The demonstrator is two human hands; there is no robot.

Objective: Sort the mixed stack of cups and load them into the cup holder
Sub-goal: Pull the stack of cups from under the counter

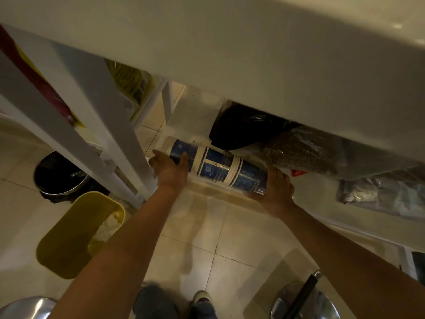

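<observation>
Stack: long horizontal sleeve of nested blue-and-white paper cups in clear plastic wrap [216,166], lying on its side on the low shelf under the white counter [230,54], just in front of the black plastic bag [243,125] and touching or nearly touching the clear bag of brown pellets [303,153].
Left hand: your left hand [170,169] cups the left end, fingers half curled round the sleeve, thumb over the top; it looks like a loose hold, not a clamp.
Right hand: your right hand [276,187] cradles the right end from below and in front, palm against the wrap, fingers partly open.
Weight: light, by the look of it, paper cups only.
Stiffness: likely bends in the middle; nested groups face different ways, so joints may slide apart.
Surface: plastic wrap looks slick and crinkly; squeezing hard would crush the rims.
Where to hold: keep one hand at each end and push gently inward, so the sleeve stays straight.
Cup holder: not visible here.
Floor nearby: yellow plastic bin [78,233] and black-lined round pail [59,176] to your left, well apart from the stack.
Stage: judged as fetching the stack; sorting not yet begun.
</observation>
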